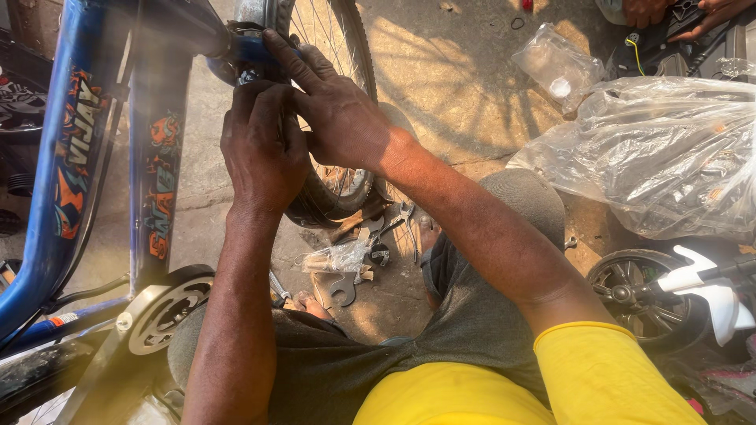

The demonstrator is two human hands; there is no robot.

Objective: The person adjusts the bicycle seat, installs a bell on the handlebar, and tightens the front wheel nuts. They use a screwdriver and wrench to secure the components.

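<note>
A blue bicycle frame (59, 157) with orange stickers stands at the left. Both my hands work at the joint (248, 49) where the frame meets the spoked wheel (342, 185). My left hand (264, 145) is curled, with its fingertips pressed against a small dark part at that joint; what it grips is hidden. My right hand (335, 106) lies flat over the left one, fingers stretched onto the blue tube. I squat with grey trousers and yellow sleeves showing.
On the ground between my knees lie a spanner (343, 290), pliers (403, 224) and a small plastic bag (339, 256). A large clear plastic bag (661, 153) is at right, above a small wheel (642, 295). Another person's hands (677, 12) show top right. A chain guard disc (161, 311) is lower left.
</note>
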